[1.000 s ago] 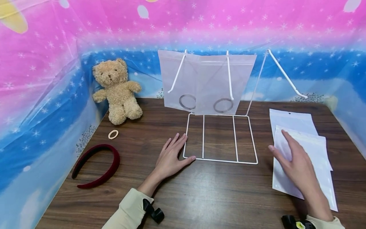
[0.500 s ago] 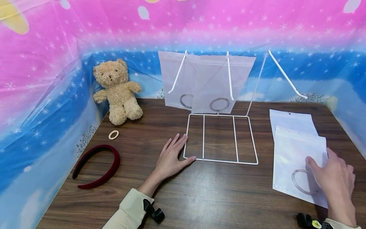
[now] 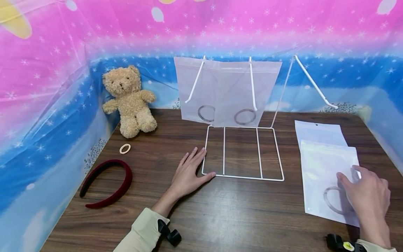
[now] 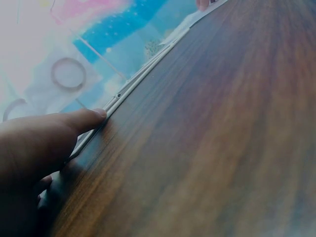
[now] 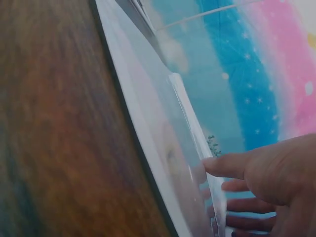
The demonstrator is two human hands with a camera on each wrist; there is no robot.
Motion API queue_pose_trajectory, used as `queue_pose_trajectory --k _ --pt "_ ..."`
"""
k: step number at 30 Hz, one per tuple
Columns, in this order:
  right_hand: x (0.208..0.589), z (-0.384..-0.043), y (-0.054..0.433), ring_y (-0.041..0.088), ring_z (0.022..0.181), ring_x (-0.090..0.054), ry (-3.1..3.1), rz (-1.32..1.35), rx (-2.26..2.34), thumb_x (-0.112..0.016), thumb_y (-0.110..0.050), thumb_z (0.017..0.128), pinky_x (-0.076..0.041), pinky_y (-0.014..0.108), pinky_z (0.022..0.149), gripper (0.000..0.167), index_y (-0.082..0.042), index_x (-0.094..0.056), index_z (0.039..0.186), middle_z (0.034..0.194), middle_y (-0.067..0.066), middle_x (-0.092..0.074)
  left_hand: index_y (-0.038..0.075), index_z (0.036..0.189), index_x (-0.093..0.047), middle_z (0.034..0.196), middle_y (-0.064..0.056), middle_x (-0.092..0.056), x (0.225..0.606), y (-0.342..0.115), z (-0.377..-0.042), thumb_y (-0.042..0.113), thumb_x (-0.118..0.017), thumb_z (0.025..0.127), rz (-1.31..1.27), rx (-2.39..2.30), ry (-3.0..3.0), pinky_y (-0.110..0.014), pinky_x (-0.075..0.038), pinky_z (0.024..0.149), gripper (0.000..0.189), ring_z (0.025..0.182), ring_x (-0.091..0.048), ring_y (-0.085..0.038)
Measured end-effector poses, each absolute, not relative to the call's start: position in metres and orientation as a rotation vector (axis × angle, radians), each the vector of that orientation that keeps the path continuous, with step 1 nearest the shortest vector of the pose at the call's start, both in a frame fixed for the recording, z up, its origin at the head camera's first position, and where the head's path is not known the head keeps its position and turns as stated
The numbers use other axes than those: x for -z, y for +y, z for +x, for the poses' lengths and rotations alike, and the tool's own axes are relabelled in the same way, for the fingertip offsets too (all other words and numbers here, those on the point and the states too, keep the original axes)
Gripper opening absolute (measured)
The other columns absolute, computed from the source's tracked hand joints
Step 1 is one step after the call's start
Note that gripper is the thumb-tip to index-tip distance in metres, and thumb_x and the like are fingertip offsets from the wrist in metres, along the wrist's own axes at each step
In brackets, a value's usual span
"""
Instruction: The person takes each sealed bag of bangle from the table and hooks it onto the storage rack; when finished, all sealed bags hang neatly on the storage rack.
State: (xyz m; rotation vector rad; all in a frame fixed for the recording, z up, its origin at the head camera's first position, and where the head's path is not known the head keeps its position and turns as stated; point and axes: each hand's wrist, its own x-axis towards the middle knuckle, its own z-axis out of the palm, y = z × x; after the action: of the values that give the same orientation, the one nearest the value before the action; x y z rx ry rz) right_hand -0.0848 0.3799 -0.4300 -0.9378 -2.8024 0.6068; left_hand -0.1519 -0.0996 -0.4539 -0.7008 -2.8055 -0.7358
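My right hand [image 3: 366, 196] pinches the right edge of a white zip bag [image 3: 321, 182], thumb on top and fingers at the edge, on the table's right side. A grey ring [image 3: 329, 201] shows through this bag and is partly hidden by the hand. Under its top end lies another white bag [image 3: 318, 131] with a small hanging hole. With fingers straight and spread, my left hand [image 3: 189, 173] rests at the front left corner of a white wire rack [image 3: 242, 177]. In the left wrist view, the thumb [image 4: 94, 117] touches the rack's wire.
Two translucent bags [image 3: 242, 84] with rings inside hang from the rack's left and middle hooks; its right hook [image 3: 315, 82] bears nothing. At left are a teddy bear [image 3: 129, 101], a small wooden ring [image 3: 125, 148] and a dark red headband [image 3: 126, 182]. Patterned cloth [image 3: 189, 28] encloses the table.
My right hand has moved from the top bag's face to its right edge and now grips it. Both bags on the table have shifted slightly. My left hand has stayed in place.
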Motion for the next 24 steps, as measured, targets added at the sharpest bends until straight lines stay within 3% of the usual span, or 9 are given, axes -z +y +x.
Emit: queue_pose_trajectory --k 8,16,20,24 --pt "0.429 -0.085 0.374 0.052 0.137 -0.022 -2.646 -0.818 -0.814 -0.066 -0.006 0.091 -0.018 0.067 0.108 0.056 0.000 -0.046 0.143 0.149 0.032 -0.023 0.010 0.152 -0.038 0.155 -0.002 -0.036 0.454 -0.100 -0.152 0.064 -0.060 0.087 -0.700 0.725 -2.810 -0.046 -0.013 0.117 0.087 0.146 -0.022 -0.023" --pt "0.430 -0.085 0.372 0.041 0.141 -0.026 -2.538 -0.832 -0.913 -0.057 -0.008 0.097 -0.009 0.057 0.114 0.039 -0.009 -0.060 0.135 0.145 0.023 -0.045 0.010 0.152 -0.037 0.155 -0.003 -0.036 0.455 -0.100 -0.152 0.064 -0.060 0.087 -0.699 0.726 -2.812 -0.047 -0.013 0.117 0.087 0.146 -0.022 -0.023" --pt "0.429 -0.086 0.371 0.038 0.137 -0.036 -2.492 -0.805 -0.923 -0.058 -0.009 0.098 -0.021 0.055 0.111 0.034 -0.013 -0.065 0.131 0.139 0.018 -0.053 0.010 0.152 -0.038 0.155 -0.003 -0.036 0.455 -0.100 -0.152 0.064 -0.060 0.088 -0.701 0.731 -2.811 -0.048 -0.013 0.117 0.087 0.146 -0.022 -0.024" --pt "0.428 -0.087 0.369 0.024 0.133 -0.045 -2.419 -0.756 -0.937 -0.059 -0.014 0.099 -0.036 0.044 0.105 0.031 -0.023 -0.068 0.127 0.136 0.006 -0.058 0.010 0.152 -0.038 0.155 -0.003 -0.036 0.454 -0.100 -0.152 0.065 -0.059 0.088 -0.703 0.733 -2.803 -0.048 -0.013 0.117 0.087 0.146 -0.022 -0.024"
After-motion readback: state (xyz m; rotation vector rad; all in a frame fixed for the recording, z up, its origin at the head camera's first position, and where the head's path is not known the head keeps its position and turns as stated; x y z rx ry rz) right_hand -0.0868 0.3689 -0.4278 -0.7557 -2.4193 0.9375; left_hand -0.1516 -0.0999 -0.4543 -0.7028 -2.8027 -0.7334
